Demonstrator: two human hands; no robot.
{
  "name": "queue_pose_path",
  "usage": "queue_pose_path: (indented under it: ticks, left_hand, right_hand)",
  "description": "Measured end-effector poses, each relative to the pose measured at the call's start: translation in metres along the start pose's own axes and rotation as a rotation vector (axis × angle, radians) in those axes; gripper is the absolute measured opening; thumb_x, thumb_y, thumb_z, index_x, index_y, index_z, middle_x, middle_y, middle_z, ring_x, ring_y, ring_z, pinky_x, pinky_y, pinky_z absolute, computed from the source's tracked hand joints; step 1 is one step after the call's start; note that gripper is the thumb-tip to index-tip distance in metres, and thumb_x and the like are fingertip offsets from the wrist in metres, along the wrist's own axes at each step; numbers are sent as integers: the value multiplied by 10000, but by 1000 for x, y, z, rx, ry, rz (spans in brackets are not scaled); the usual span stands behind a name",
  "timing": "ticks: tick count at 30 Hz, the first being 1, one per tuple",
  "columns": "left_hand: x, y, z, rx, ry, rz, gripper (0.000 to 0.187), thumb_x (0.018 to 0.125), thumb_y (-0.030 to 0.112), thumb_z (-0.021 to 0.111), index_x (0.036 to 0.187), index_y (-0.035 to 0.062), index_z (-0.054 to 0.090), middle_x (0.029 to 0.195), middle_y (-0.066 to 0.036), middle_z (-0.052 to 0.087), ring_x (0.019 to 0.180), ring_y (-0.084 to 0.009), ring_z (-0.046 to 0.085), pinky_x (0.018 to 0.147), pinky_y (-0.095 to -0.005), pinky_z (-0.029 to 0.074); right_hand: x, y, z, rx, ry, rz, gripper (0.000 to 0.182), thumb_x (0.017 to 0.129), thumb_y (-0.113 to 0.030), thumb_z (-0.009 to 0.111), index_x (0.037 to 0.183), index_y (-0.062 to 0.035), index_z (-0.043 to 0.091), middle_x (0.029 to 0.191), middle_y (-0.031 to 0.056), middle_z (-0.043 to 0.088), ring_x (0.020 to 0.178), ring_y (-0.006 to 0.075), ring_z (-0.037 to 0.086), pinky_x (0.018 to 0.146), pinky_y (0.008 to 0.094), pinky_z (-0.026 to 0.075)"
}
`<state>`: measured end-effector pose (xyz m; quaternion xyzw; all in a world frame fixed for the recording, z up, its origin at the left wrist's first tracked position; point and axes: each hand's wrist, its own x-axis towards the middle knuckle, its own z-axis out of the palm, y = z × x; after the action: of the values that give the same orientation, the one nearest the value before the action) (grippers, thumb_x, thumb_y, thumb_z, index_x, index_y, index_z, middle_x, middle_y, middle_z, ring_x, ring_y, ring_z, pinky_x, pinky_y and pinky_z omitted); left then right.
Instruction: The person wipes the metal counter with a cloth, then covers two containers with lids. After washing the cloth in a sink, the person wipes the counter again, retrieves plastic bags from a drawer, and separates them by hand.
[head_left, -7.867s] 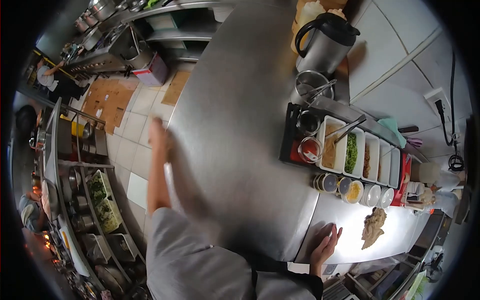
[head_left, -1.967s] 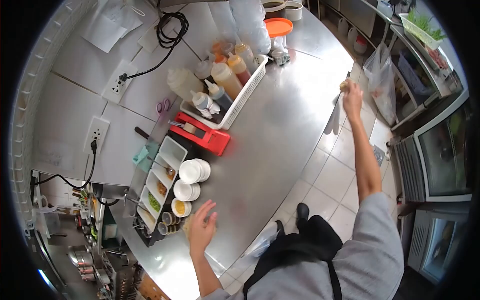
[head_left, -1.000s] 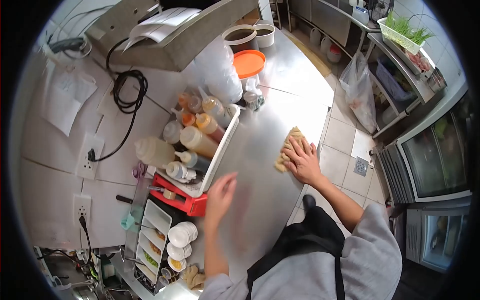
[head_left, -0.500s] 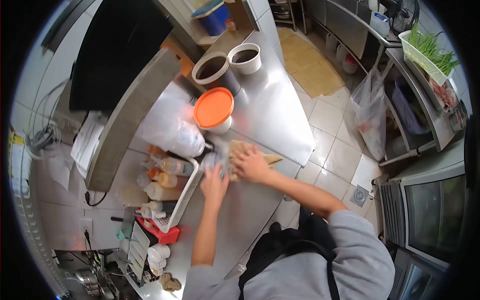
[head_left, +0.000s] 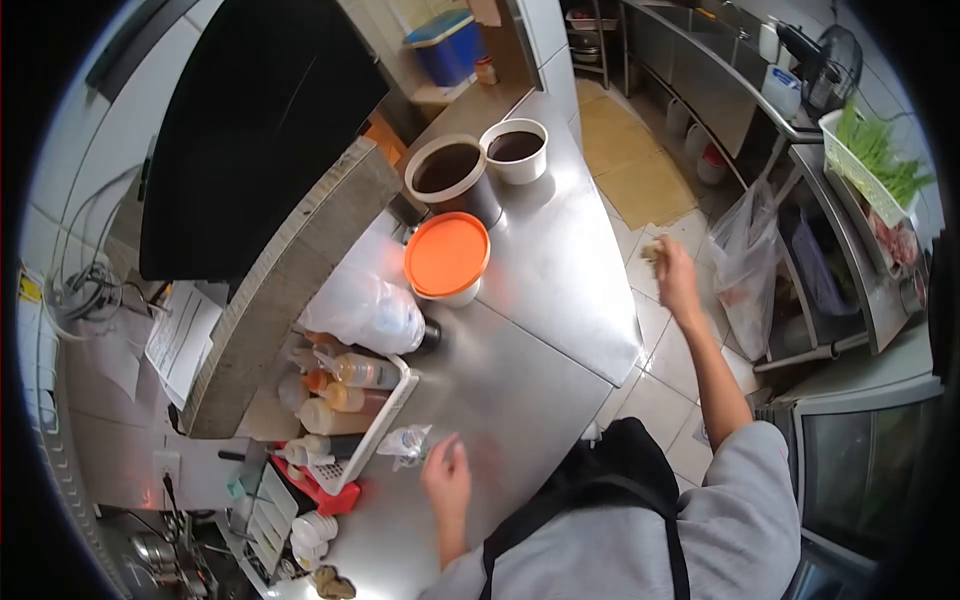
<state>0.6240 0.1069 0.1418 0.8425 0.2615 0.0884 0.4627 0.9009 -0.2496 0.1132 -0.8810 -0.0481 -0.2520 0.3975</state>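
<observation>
My right hand [head_left: 677, 280] is raised out past the counter's right edge, over the tiled floor. Its fingers close on a bunched tan cloth [head_left: 652, 256], mostly hidden by the hand. Low over the steel counter [head_left: 500, 400], my left hand [head_left: 448, 485] holds nothing, thumb and fingers apart. Just left of it lies a small clear plastic packet [head_left: 407, 444], close to the fingertips. Beside the packet stands a white basket [head_left: 376, 435] with several squeeze bottles [head_left: 350, 398].
A tub with an orange lid [head_left: 447, 255], a large pot of dark liquid [head_left: 446, 170] and a smaller white tub [head_left: 515, 150] stand at the counter's far end. A plastic-wrapped bundle [head_left: 365, 305] is behind the basket. A hanging plastic bag [head_left: 742, 270] and shelving are at right.
My right hand has lifted the cloth off the counter and swung right over the floor. My left hand has drawn back toward me; the packet now lies nearer, away from the wrapped bundle.
</observation>
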Motion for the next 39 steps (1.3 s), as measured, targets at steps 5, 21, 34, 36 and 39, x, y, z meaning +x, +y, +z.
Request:
queue_pose_path:
  ticks: [5, 21, 34, 36, 39]
  left_hand:
    - [85, 74, 64, -240, -147, 120, 238, 870, 158, 566, 1062, 16, 558, 822, -71, 619, 530, -104, 541, 465, -241, 424]
    - [40, 63, 95, -568, 328, -301, 472, 951, 449, 323, 1104, 37, 493, 909, -68, 609, 621, -114, 591, 507, -231, 433]
    - [28, 109, 108, -615, 236, -168, 401, 976, 318, 338, 1230, 24, 435, 985, -96, 600, 695, -132, 609, 599, -228, 456]
    - [30, 105, 104, -557, 168, -128, 376, 976, 285, 352, 1234, 24, 434, 991, -100, 602, 704, -134, 612, 609, -225, 454]
    - [40, 99, 102, -534, 121, -115, 391, 966, 297, 387, 1233, 15, 432, 965, -109, 600, 722, -130, 609, 595, -217, 445]
  right_hand:
    - [-1, -88, 53, -335, -268, -264, 375, 824, -349, 575, 1082, -75, 584, 987, 155, 598, 891, 320, 570, 775, 394, 453]
    - [-11, -102, 85, 963, -1213, 503, 139, 830, -106, 608, 837, 26, 566, 636, 20, 578, 536, 64, 527, 466, 213, 433]
    - [77, -106, 76, 1033, -1357, 384, 209, 848, -181, 608, 920, 15, 588, 671, 8, 567, 532, 64, 536, 495, 207, 465]
    - [96, -98, 70, 1025, -1191, 307, 209, 847, -178, 608, 902, 23, 593, 666, 17, 562, 527, 68, 535, 490, 206, 471]
    - [95, -75, 73, 952, -1276, 439, 201, 845, -172, 609, 872, 26, 598, 629, 18, 549, 497, 77, 527, 487, 206, 476]
